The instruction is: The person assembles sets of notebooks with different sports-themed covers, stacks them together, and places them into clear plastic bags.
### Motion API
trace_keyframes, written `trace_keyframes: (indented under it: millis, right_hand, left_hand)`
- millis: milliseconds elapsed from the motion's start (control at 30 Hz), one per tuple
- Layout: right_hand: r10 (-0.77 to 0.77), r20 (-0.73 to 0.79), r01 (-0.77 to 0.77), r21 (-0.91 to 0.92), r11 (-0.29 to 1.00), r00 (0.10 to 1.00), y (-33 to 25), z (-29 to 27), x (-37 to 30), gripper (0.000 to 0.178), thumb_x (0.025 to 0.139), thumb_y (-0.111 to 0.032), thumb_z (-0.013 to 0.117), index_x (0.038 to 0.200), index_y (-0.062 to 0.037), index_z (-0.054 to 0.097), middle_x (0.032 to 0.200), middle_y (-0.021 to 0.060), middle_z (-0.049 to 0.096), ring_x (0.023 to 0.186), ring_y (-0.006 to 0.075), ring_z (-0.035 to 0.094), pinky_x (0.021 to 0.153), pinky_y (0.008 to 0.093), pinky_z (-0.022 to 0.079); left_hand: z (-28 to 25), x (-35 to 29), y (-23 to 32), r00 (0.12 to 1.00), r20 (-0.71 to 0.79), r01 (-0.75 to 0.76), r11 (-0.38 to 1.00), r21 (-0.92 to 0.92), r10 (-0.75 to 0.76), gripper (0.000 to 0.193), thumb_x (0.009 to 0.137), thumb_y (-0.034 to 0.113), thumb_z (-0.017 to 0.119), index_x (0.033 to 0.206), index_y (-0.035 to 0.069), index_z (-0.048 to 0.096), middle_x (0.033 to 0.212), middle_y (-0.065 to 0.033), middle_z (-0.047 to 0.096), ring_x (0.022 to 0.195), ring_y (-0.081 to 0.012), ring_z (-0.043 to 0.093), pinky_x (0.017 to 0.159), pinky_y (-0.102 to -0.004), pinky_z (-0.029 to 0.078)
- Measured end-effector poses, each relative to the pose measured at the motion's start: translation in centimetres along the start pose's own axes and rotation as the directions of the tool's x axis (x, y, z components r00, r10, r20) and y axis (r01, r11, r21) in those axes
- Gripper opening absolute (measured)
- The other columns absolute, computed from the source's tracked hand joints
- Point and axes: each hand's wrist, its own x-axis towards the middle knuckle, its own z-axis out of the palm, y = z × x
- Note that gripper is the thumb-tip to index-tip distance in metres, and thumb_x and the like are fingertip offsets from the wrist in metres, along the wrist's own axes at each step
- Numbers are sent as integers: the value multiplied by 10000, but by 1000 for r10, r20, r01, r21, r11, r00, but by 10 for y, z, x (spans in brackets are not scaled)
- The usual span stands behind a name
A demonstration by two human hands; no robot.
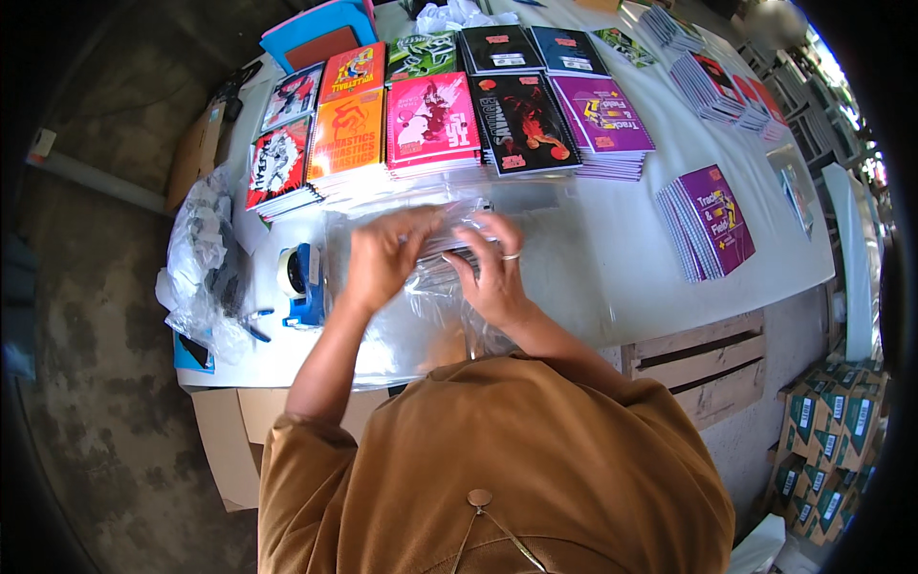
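Observation:
My left hand (384,256) is closed, its slightly blurred fingers pinching clear plastic film (445,212) in front of me. Curled around the other side of that film, my right hand (497,273) wears a ring. Inside the plastic, between the hands, thin stacked edges show; glare and fingers hide what they belong to. Left of my left hand stands a blue tape dispenser (304,285) with a roll of tape. Just beyond my hands are stacks of spiral notebooks: orange (346,134), pink (432,115), black (523,120) and purple (601,113).
Another purple notebook stack (719,222) lies to the right, with more notebooks (710,84) behind it. Crumpled plastic (206,258) hangs over the table's left edge. A wooden pallet (703,364) and patterned cartons (827,450) are at lower right. An open cardboard box (225,445) sits below the table.

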Motion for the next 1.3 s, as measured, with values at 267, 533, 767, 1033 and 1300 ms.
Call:
trace_keyframes:
  millis: [267, 533, 767, 1033, 1300]
  right_hand:
    - [-167, 217, 180, -45, 983, 962, 16, -7, -6, 206, 627, 29, 674, 749, -135, 649, 947, -15, 611, 975, 174, 588, 792, 312, 387]
    - [-246, 202, 261, -54, 964, 948, 17, -7, -4, 222, 612, 19, 768, 713, -144, 656, 900, 9, 632, 905, 213, 609, 793, 315, 419]
    - [-262, 218, 284, -79, 956, 940, 19, -5, -7, 230, 629, 6, 756, 741, -161, 644, 947, -9, 607, 937, 204, 595, 830, 312, 378]
    - [-277, 217, 293, -43, 955, 936, 19, -1, -7, 228, 615, 29, 725, 691, -157, 617, 959, 0, 602, 941, 209, 593, 834, 318, 375]
    - [-262, 218, 275, -31, 961, 940, 20, -2, -9, 269, 612, 30, 703, 786, -170, 654, 964, 1, 615, 928, 195, 592, 835, 320, 374]
  left_hand:
    - [4, -95, -16, 938, -338, -56, 996, 67, 76, 183, 660, -109, 618, 766, 39, 620, 855, -108, 669, 837, -248, 656, 737, -336, 521]
    - [-113, -168, -150, 223, 116, 944, 184, -275, -968, 367, 816, 412, 566, 1011, 116, 662, 740, 6, 504, 635, -101, 416, 532, -244, 322]
    - [-117, -221, -155, 561, 227, 603, 205, -771, -796, 260, 894, 302, 529, 973, 88, 655, 1083, -49, 571, 1044, -207, 501, 894, -342, 386]
    - [-105, -254, -159, 266, -688, 857, 493, -152, -675, 272, 885, 215, 588, 745, -12, 642, 641, -86, 634, 543, -117, 562, 547, -261, 470]
    - [50, -82, 43, 450, 79, 536, 199, -820, -890, 362, 848, 250, 668, 565, 58, 549, 549, -44, 584, 378, -54, 446, 349, -194, 337]
